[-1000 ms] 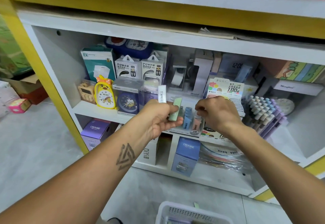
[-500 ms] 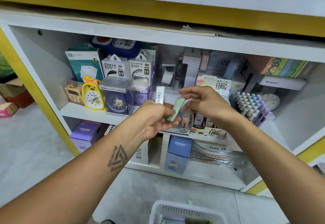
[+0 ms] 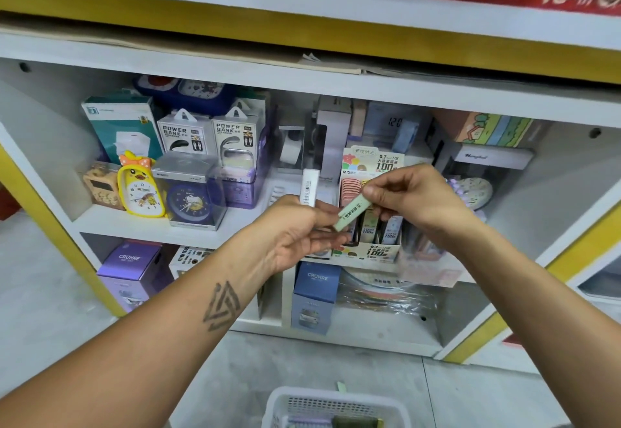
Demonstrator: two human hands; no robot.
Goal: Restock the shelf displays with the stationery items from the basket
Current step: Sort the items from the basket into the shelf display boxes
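Here, in front of the shelf [image 3: 161,229], the right hand [image 3: 413,199] pinches the top of a green box [image 3: 353,209], slanting lower-left to upper-right. The left hand [image 3: 292,232] grips a white box [image 3: 309,187], upright. The basket [image 3: 336,407] sits below.

Bright, even light; wide-angle edge distortion

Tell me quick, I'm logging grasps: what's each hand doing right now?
Left hand: closed, holding a white stick, its fingers at the lower end of a green stick.
Right hand: closed, pinching the green stick's upper end.
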